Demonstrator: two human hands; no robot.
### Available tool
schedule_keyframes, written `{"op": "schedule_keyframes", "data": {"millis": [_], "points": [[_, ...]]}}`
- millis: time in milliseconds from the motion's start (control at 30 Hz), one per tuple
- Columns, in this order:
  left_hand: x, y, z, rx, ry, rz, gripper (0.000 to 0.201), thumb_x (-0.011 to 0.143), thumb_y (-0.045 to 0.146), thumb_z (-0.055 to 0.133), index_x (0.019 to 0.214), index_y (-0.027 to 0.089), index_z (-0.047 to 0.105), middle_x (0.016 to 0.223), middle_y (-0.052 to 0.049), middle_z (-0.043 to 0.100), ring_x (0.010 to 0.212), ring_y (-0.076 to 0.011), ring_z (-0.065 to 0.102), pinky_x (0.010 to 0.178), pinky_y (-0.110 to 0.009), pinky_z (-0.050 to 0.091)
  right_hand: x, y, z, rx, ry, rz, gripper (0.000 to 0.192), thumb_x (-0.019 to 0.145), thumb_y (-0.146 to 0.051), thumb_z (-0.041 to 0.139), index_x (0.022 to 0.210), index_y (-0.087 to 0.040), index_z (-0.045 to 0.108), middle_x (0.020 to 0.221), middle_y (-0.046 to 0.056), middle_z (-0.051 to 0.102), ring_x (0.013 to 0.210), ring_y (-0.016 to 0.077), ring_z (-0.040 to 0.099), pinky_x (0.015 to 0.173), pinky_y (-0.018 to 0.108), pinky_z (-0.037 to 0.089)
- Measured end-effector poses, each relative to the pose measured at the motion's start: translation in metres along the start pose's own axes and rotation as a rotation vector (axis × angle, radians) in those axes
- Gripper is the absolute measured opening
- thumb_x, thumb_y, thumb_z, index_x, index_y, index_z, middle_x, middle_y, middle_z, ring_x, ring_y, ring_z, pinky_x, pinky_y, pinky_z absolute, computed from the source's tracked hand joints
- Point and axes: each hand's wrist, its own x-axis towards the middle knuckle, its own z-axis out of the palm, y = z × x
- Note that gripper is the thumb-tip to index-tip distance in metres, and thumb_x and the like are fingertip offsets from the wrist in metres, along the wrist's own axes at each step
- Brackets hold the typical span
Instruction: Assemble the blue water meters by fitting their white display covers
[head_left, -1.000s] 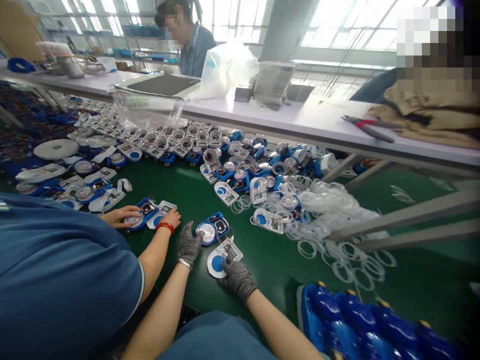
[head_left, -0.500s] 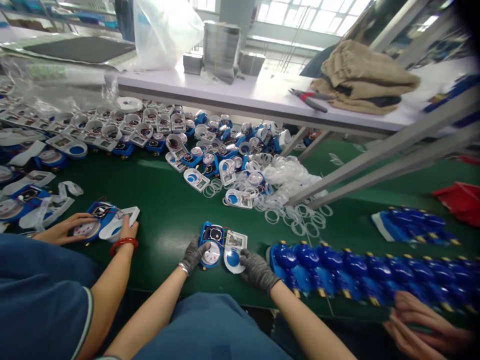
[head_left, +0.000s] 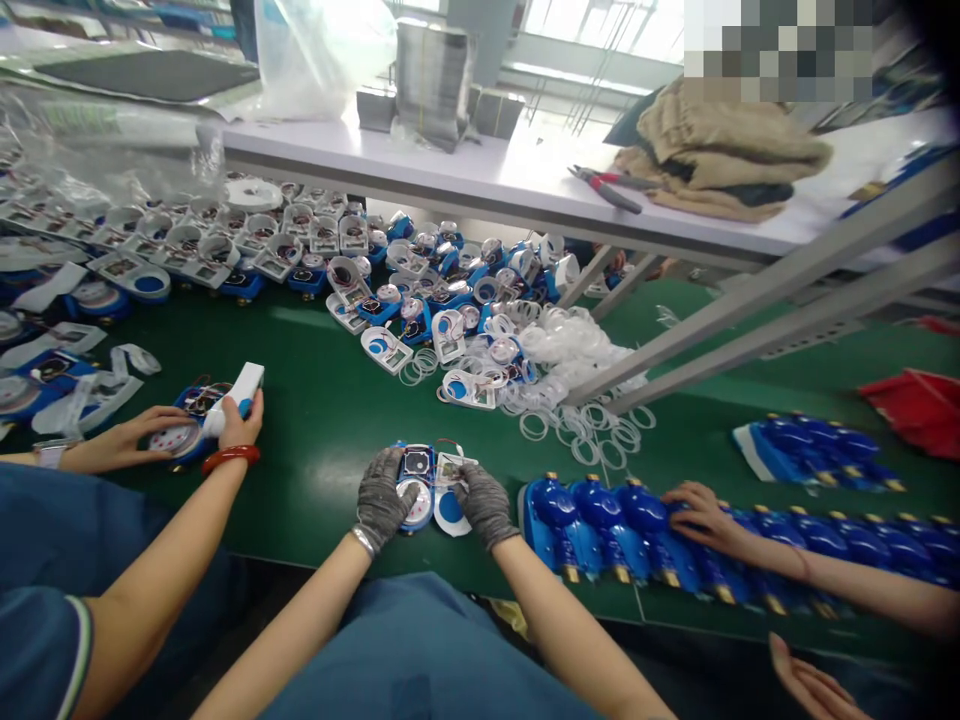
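Both my hands wear grey knit gloves at the near edge of a green work surface (head_left: 337, 420). My left hand (head_left: 381, 498) grips the left side of an open blue meter body (head_left: 415, 478) with a round white dial. My right hand (head_left: 484, 503) holds the hinged white cover (head_left: 448, 494) with a blue disc, lying beside the body and joined to it by thin wires.
A heap of blue-and-white meters (head_left: 442, 300) and clear rings (head_left: 577, 400) lies ahead. A row of blue housings (head_left: 615, 520) sits at my right, touched by a co-worker's hand (head_left: 694, 515). Another co-worker's hands (head_left: 225, 425) handle a meter at my left. A white bench (head_left: 480, 185) stands behind.
The meter and cover have come closer to the near edge and my hands closed in on them. The left co-worker raised a white cover upright; the right co-worker's hand reached onto the blue housings.
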Motion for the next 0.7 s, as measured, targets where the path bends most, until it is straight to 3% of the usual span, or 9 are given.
{"op": "schedule_keyframes", "data": {"millis": [100, 333, 533, 700], "points": [[-0.003, 0.011, 0.012, 0.114, -0.049, 0.119, 0.055, 0.073, 0.035, 0.064, 0.125, 0.019, 0.054, 0.135, -0.01, 0.05, 0.127, -0.0294, 0.041, 0.111, -0.048, 0.025, 0.005, 0.008, 0.002, 0.026, -0.013, -0.064, 0.029, 0.082, -0.029, 0.054, 0.108, -0.026, 0.066, 0.112, 0.007, 0.065, 0.098, 0.021, 0.06, 0.085, 0.029, 0.044], [0.007, 0.023, 0.021, 0.257, -0.157, 0.13, 0.037, 0.078, 0.044, 0.06, 0.111, 0.027, 0.065, 0.128, -0.005, 0.057, 0.116, -0.0304, 0.048, 0.103, -0.051, 0.028, 0.009, 0.017, 0.009, 0.249, -0.014, -0.165, 0.025, 0.082, -0.028, 0.057, 0.104, -0.028, 0.068, 0.107, 0.004, 0.068, 0.097, 0.0181, 0.06, 0.087, 0.027, 0.044], [0.024, 0.038, 0.017, 0.316, -0.216, 0.195, 0.043, 0.069, 0.047, 0.068, 0.108, 0.028, 0.066, 0.12, -0.006, 0.06, 0.113, -0.0328, 0.046, 0.103, -0.052, 0.025, 0.012, 0.02, 0.015, 0.509, -0.01, -0.148, 0.024, 0.084, -0.032, 0.052, 0.1, -0.021, 0.067, 0.097, 0.004, 0.07, 0.085, 0.0147, 0.064, 0.077, 0.025, 0.05], [0.033, 0.033, 0.014, 0.293, -0.217, 0.283, 0.015, 0.079, 0.036, 0.061, 0.084, 0.026, 0.071, 0.113, -0.003, 0.063, 0.108, -0.0255, 0.049, 0.107, -0.046, 0.025, 0.016, 0.016, 0.016, 0.589, -0.043, -0.11, 0.025, 0.084, -0.036, 0.053, 0.09, -0.017, 0.067, 0.083, 0.003, 0.071, 0.072, 0.013, 0.063, 0.066, 0.022, 0.05]]}}
